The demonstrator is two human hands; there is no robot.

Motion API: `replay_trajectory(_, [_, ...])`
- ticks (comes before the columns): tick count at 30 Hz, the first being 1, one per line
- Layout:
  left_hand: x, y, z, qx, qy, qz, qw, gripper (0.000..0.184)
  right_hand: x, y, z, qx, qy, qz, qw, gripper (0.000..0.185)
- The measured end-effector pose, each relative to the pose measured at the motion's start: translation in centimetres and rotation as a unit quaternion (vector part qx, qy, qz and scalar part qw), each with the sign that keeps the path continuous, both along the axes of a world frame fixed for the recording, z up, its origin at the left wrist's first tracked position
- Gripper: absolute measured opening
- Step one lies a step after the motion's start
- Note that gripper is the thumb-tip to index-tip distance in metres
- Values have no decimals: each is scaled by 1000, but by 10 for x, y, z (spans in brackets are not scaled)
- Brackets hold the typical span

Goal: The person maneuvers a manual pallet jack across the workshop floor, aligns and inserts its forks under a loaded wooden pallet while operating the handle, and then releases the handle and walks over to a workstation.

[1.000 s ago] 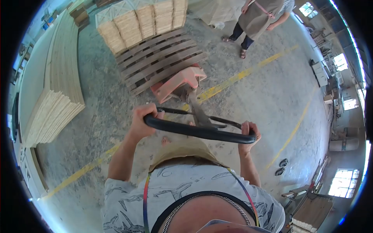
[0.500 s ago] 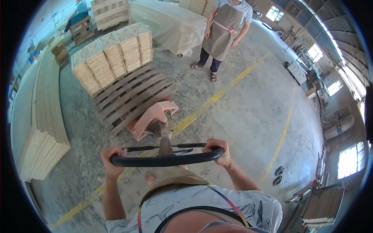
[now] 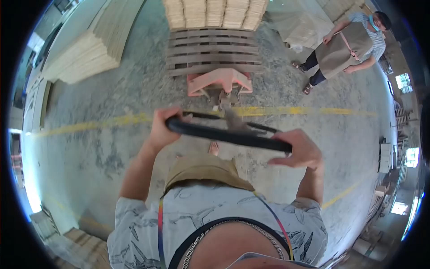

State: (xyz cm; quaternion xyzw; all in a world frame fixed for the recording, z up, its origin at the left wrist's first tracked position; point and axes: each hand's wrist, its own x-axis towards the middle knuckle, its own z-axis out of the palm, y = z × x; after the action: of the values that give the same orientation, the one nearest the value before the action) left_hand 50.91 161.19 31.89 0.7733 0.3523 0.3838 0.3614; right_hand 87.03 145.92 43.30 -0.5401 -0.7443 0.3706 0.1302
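Observation:
A pallet jack's black loop handle [image 3: 228, 134] slants across in front of me, its right end lower in view. My left hand [image 3: 163, 127] is closed around its left end. On the right end, my right hand [image 3: 302, 150] has its fingers over the bar, while the thumb sticks out below, off the bar. The jack's shaft, blurred, runs from the handle to its red body [image 3: 219, 80]. That body stands against the near side of a slatted wooden pallet [image 3: 212, 51]. Bundled stacks of thin wooden sheets [image 3: 215, 13] sit on the pallet's far part.
A person in a brown apron [image 3: 345, 54] stands at right beyond a yellow floor line [image 3: 291, 110]. A tall stack of wood sheets [image 3: 85, 56] lies at far left. Behind the person is a plastic-wrapped pile [image 3: 298, 31]. My bare foot [image 3: 214, 148] shows below the handle.
My view has turned left, so the pallet and jack now lie straight ahead and the person appears farther right. The handle has tilted, and my right thumb has come off it.

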Motion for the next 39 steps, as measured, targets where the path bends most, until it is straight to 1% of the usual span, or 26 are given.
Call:
replay_trajectory(3, [10, -19, -2, -3, 22, 14, 1000, 30, 0, -19, -16, 73, -82, -116, 987, 36])
replay_trajectory(6, [7, -23, -2, -6, 31, 24, 999, 30, -5, -28, -22, 48, -92, -112, 988, 32])
replay_trajectory(7, [-2, -35, -11, 0, 29, 9, 1000, 30, -14, -39, -30, 43, -97, -112, 988, 31])
replay_trajectory(9, [-22, -83, -35, 18, 20, -23, 999, 31, -38, -89, -53, 44, -99, -119, 987, 31])
replay_trajectory(12, [-39, -118, -51, 18, 12, -33, 999, 32, -62, -123, -71, 30, -110, -121, 986, 31])
replay_trajectory(16, [-66, -148, -73, 13, 11, -46, 999, 33, -92, -157, -98, 18, -136, -137, 981, 33])
replay_trajectory(18, [-70, -164, -86, 7, 7, -65, 998, 34, -104, -172, -111, -22, -177, -128, 976, 39])
replay_trajectory(20, [-79, -178, -94, 30, 35, -77, 996, 31, -110, -184, -119, -42, -197, -127, 971, 42])
replay_trajectory(22, [-83, -185, -95, 46, 53, -87, 994, 29, -112, -191, -128, -54, -192, -115, 973, 52])
replay_trajectory(23, [-82, -186, -89, 51, 82, -101, 990, 29, -110, -190, -130, -59, -188, -109, 974, 58])
replay_trajectory(24, [-81, -187, -85, 59, 110, -115, 986, 29, -107, -188, -131, -54, -187, -115, 974, 58])
replay_trajectory(25, [-80, -187, -79, 72, 136, -127, 980, 28, -103, -185, -131, -69, -140, -100, 983, 64])
replay_trajectory(26, [-73, -187, -66, 84, 135, -131, 979, 28, -97, -179, -131, -82, -93, -84, 989, 70])
replay_trajectory(27, [-60, -187, -46, 65, 207, -140, 966, 27, -89, -171, -130, -93, -47, -64, 992, 76])
replay_trajectory(28, [-49, -194, -28, 41, 278, -145, 949, 26, -84, -164, -129, -87, -49, -65, 993, 76])
replay_trajectory(29, [-41, -199, -16, 18, 349, -146, 925, 27, -81, -152, -129, -50, -67, -23, 996, 79])
replay_trajectory(30, [-35, -199, -10, 31, 351, -142, 925, 27, -80, -135, -127, -8, -86, 17, 996, 82])
replay_trajectory(31, [-29, -195, -7, 30, 383, -121, 916, 26, -80, -120, -125, 43, -110, 53, 992, 85])
replay_trajectory(32, [-24, -193, -6, 29, 411, -99, 906, 26, -80, -111, -124, 67, -117, 47, 990, 85])
replay_trajectory(33, [-19, -191, -5, 25, 438, -77, 895, 28, -81, -107, -126, -19, -27, 67, 997, 87])
replay_trajectory(34, [-19, -194, -8, 26, 442, -68, 894, 27, -80, -105, -129, -103, 63, 89, 989, 89])
replay_trajectory(36, [-22, -204, -16, 25, 447, -53, 893, 26, -80, -112, -135, -106, -10, 106, 989, 91])
replay_trajectory(37, [-23, -209, -19, 23, 450, -48, 891, 26, -80, -114, -133, -94, -14, 103, 990, 91])
replay_trajectory(39, [-21, -210, -23, 32, 450, -44, 891, 25, -83, -119, -131, -95, -91, 111, 985, 89])
